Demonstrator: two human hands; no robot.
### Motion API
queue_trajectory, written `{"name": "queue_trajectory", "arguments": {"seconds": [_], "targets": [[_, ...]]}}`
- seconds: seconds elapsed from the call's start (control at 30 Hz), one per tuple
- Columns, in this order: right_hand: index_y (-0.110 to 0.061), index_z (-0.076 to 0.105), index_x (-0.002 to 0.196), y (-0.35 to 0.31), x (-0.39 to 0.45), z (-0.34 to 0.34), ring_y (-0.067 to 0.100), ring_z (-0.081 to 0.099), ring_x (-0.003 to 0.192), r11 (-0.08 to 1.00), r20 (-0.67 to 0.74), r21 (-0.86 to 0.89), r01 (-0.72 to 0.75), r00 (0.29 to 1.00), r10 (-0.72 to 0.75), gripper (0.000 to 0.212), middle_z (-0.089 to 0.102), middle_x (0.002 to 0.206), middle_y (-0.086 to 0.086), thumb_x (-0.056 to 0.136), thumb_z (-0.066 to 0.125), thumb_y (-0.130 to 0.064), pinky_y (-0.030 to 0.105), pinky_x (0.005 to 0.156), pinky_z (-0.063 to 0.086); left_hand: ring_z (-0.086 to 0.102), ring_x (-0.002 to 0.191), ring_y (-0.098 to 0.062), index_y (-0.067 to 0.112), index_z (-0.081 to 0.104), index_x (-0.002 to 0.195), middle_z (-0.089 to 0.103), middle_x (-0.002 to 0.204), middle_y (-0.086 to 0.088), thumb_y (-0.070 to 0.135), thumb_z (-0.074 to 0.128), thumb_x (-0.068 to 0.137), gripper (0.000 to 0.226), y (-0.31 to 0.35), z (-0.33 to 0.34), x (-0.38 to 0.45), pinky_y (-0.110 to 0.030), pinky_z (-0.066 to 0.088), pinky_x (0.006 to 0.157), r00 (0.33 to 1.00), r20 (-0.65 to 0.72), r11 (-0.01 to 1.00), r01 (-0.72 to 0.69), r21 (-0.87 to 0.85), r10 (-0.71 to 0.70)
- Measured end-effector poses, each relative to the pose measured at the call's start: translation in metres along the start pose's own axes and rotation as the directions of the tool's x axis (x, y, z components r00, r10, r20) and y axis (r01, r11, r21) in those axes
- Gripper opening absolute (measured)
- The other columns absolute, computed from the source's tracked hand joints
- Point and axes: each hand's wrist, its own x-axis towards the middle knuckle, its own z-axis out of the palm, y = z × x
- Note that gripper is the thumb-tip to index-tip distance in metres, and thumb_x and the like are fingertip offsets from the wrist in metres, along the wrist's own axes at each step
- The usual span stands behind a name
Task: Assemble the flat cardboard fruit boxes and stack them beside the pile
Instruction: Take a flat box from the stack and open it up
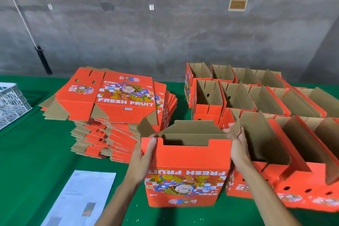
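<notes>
An orange "FRESH FRUIT" cardboard box (185, 172) stands opened up in front of me, print upside down, brown flaps showing at its top. My left hand (145, 156) grips its upper left edge. My right hand (236, 143) holds its upper right edge, fingers on a brown side flap. A tall pile of flat orange boxes (113, 108) lies behind it to the left. Several assembled boxes (256, 101) with open tops stand in rows to the right.
Everything rests on a green table (36, 152) against a grey concrete wall. A printed paper sheet (80, 198) lies at the near left. A white lattice crate (11, 101) sits at the far left edge.
</notes>
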Motion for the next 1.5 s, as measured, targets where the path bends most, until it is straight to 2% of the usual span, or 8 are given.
{"name": "queue_trajectory", "arguments": {"seconds": [0.13, 0.37, 0.63, 0.93, 1.13, 1.27, 1.37, 1.5], "targets": [[-0.014, 0.072, 0.108, 0.007, 0.012, -0.024, 0.035, 0.068, 0.115, 0.976, 0.101, 0.193, -0.100, 0.992, 0.082, 0.022, 0.075, 0.113, 0.010, 0.090, 0.068, -0.001, 0.047, 0.106, 0.049, 0.064, 0.111, 0.003, 0.051, 0.063, 0.128, 0.068, 0.119, 0.032, 0.066, 0.068, 0.089, 0.042, 0.003, 0.016, 0.012, -0.015, 0.049, 0.093, 0.993, -0.096, 0.975, -0.051, 0.218, 0.073], [-0.017, 0.069, 0.095, 0.001, -0.004, -0.043, 0.017, 0.071, 0.084, 0.952, 0.154, 0.290, -0.096, 0.987, 0.052, 0.027, 0.071, 0.087, 0.007, 0.083, 0.071, -0.041, 0.035, 0.079, 0.049, 0.047, 0.141, -0.025, 0.021, 0.043, 0.158, 0.051, 0.153, -0.008, 0.030, 0.079, 0.090, 0.077, -0.002, 0.030, 0.017, -0.047, 0.042, 0.116, 0.993, -0.105, 0.914, 0.001, 0.406, 0.046], [-0.008, 0.061, 0.095, -0.003, -0.021, -0.035, 0.016, 0.055, 0.083, 0.943, 0.307, 0.058, 0.328, 0.893, -0.330, 0.043, 0.059, 0.083, -0.001, 0.089, 0.065, -0.051, 0.023, 0.079, 0.042, 0.042, 0.145, -0.024, 0.021, 0.044, 0.157, 0.041, 0.161, -0.001, 0.027, 0.077, 0.092, 0.073, 0.007, 0.038, 0.020, -0.036, 0.038, 0.116, 0.994, -0.082, 0.861, -0.020, 0.508, 0.072], [-0.033, 0.063, 0.140, 0.001, -0.013, -0.031, -0.007, 0.048, 0.136, 0.933, 0.360, -0.192, 0.304, 0.906, -0.221, 0.066, 0.063, 0.139, -0.022, 0.088, 0.059, -0.073, 0.022, 0.114, 0.039, 0.030, 0.150, 0.003, 0.028, 0.050, 0.153, 0.036, 0.162, 0.022, 0.014, 0.069, 0.098, 0.059, -0.005, 0.029, 0.023, -0.023, 0.027, 0.124, 0.934, 0.180, 0.848, -0.357, 0.393, 0.310], [-0.043, 0.063, 0.136, 0.014, -0.011, -0.017, -0.001, 0.011, 0.155, 0.772, 0.479, -0.406, 0.490, 0.833, -0.277, 0.032, 0.023, 0.165, -0.027, 0.105, 0.057, -0.038, 0.028, 0.124, 0.012, 0.058, 0.123, 0.003, 0.045, 0.042, 0.154, 0.065, 0.128, 0.032, 0.028, 0.058, 0.106, 0.054, -0.004, 0.027, 0.025, -0.049, 0.044, 0.111, 0.875, 0.406, 0.788, -0.438, 0.433, 0.263], [-0.052, 0.018, 0.158, 0.008, -0.008, -0.019, 0.001, 0.039, 0.141, 0.788, 0.489, -0.430, 0.441, 0.847, -0.208, 0.094, 0.031, 0.161, -0.027, 0.092, 0.074, -0.015, 0.036, 0.120, 0.031, 0.064, 0.100, -0.001, 0.054, 0.024, 0.155, 0.060, 0.128, 0.031, 0.032, 0.055, 0.107, 0.061, 0.000, 0.030, 0.025, -0.036, 0.054, 0.093, 0.905, 0.363, 0.796, -0.383, 0.469, 0.222], [-0.048, 0.042, 0.153, 0.002, -0.008, -0.019, 0.001, 0.055, 0.129, 0.744, 0.528, -0.434, 0.507, 0.813, -0.246, 0.071, 0.057, 0.142, -0.026, 0.091, 0.076, -0.041, 0.030, 0.108, 0.042, 0.065, 0.095, -0.003, 0.061, 0.021, 0.146, 0.057, 0.127, 0.027, 0.020, 0.052, 0.104, 0.066, 0.001, 0.034, 0.028, -0.036, 0.055, 0.085, 0.925, 0.326, 0.850, -0.326, 0.413, 0.196], [-0.047, 0.068, 0.129, 0.005, -0.007, -0.012, -0.012, 0.035, 0.142, 0.590, 0.637, -0.520, 0.618, 0.740, -0.215, 0.057, 0.049, 0.148, -0.029, 0.087, 0.054, -0.082, 0.027, 0.123, 0.016, 0.053, 0.121, -0.010, 0.040, 0.041, 0.140, 0.051, 0.124, 0.011, 0.004, 0.052, 0.096, 0.058, -0.008, 0.032, 0.036, -0.036, 0.045, 0.102, 0.915, 0.295, 0.836, -0.378, 0.398, 0.274]]}}
